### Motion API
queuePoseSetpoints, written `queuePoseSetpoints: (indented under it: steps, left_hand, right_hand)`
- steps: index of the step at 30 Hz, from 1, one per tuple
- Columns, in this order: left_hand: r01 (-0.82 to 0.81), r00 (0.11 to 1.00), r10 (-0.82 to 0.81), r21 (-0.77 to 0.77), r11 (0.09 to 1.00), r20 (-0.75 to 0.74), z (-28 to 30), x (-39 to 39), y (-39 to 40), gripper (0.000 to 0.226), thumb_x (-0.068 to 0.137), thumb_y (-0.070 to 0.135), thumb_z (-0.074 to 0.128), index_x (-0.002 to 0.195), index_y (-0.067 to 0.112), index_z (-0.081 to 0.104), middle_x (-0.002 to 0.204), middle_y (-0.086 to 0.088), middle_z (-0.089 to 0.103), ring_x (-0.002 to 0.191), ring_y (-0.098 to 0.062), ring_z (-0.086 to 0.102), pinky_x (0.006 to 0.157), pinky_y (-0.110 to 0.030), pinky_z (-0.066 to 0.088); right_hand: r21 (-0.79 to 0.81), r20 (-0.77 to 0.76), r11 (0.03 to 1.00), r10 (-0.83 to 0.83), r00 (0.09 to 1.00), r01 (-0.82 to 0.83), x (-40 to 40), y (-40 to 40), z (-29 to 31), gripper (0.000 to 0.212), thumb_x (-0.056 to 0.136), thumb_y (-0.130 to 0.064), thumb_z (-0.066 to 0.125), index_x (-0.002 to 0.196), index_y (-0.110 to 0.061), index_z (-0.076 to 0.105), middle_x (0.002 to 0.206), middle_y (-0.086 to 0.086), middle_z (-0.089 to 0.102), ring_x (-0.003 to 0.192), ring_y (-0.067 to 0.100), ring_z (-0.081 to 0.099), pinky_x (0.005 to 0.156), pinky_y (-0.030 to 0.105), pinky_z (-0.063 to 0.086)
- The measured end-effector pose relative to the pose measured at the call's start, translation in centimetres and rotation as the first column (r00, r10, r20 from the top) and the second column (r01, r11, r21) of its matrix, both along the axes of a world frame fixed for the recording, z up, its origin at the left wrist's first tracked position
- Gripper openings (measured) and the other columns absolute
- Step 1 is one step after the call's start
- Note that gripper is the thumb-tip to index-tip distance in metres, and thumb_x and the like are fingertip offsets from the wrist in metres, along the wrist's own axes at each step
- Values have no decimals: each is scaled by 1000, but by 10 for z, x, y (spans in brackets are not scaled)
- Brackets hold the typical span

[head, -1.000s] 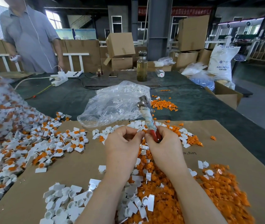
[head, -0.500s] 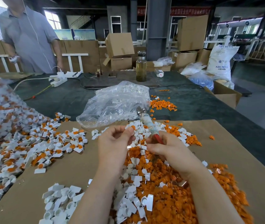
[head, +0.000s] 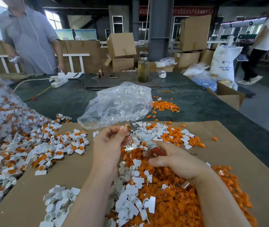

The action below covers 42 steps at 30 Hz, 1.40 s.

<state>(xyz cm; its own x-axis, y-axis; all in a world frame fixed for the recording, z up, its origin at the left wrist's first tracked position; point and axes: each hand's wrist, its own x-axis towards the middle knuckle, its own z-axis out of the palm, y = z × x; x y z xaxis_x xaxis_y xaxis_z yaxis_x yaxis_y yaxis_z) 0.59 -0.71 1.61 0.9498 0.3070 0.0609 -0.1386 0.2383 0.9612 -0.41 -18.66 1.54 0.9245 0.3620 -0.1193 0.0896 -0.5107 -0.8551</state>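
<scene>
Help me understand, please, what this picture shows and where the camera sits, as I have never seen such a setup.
There is no machine here: a person works bare-handed, and the one camera sits on their head, looking forward and down. So the two forearms you see are the wearer's own. The left hand pinches a small piece by the metal head of a tape-wrapped tool, whose red handle the right hand grips. Below lies a cardboard sheet heaped with orange caps and white parts; a clear plastic bag lies behind.
</scene>
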Motion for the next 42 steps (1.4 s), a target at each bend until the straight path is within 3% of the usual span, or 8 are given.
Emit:
queuePoseSetpoints:
  steps: [5,8,18,22,27,35,40,42]
  left_hand:
    - [1,1000,-1,-28,1000,-9,0,0,2,6,90,3,67,84,6,67,66,0,68,57,-7,66,60,-17,56]
    - [-11,1000,10,-45,999,-16,0,1,1,8,90,2,67,83,6,67,65,-1,67,55,-6,66,61,-17,57]
    - [-34,998,29,-81,996,-63,-2,3,1,10,90,3,67,82,8,68,61,4,69,56,-7,67,59,-18,57]
    - [-28,982,-24,-265,964,-189,0,4,12,2,88,8,69,89,8,71,75,-2,76,67,-9,73,61,-21,60]
    - [-269,934,36,-636,724,-355,3,6,45,11,95,11,62,102,4,66,83,-12,77,73,-15,76,60,-26,61]
    - [-419,897,254,-877,234,-361,-11,8,92,36,105,19,44,138,5,51,94,-15,73,83,-17,76,55,-28,60]
    - [-364,897,329,-917,166,-296,-16,9,100,39,104,17,46,142,8,49,106,-15,73,91,-18,75,57,-29,60]
    - [-349,913,301,-908,230,-275,-14,8,99,39,103,21,51,140,11,51,106,-14,74,90,-18,75,58,-28,60]
  right_hand:
    - [-53,66,998,29,997,-26,4,3,-3,9,82,-22,66,90,-23,61,85,1,60,73,17,54,70,38,43]
    - [-67,85,997,33,996,-27,5,7,-5,15,83,-8,61,85,-22,59,82,2,56,70,15,50,66,37,40]
    - [-135,132,991,17,991,1,4,11,-4,27,86,-7,59,76,-31,51,72,-7,51,58,5,46,56,24,37]
    - [-105,171,993,-39,985,57,4,13,-5,15,84,-9,60,79,-22,55,76,3,57,61,11,48,57,31,38]
    - [13,226,958,-282,933,286,10,8,-11,19,89,-9,56,75,-23,59,63,-6,55,42,1,44,40,15,34]
    - [-38,293,889,-427,855,457,18,-6,-17,14,92,-19,58,79,-23,61,62,-5,57,48,8,50,46,27,38]
    - [-170,337,888,-355,872,427,19,-4,-20,14,93,-26,58,80,-22,59,70,-2,61,60,15,57,51,30,42]
    - [-249,351,878,-311,883,408,19,-1,-22,17,93,-32,58,78,-26,56,72,-5,60,63,12,57,52,26,39]
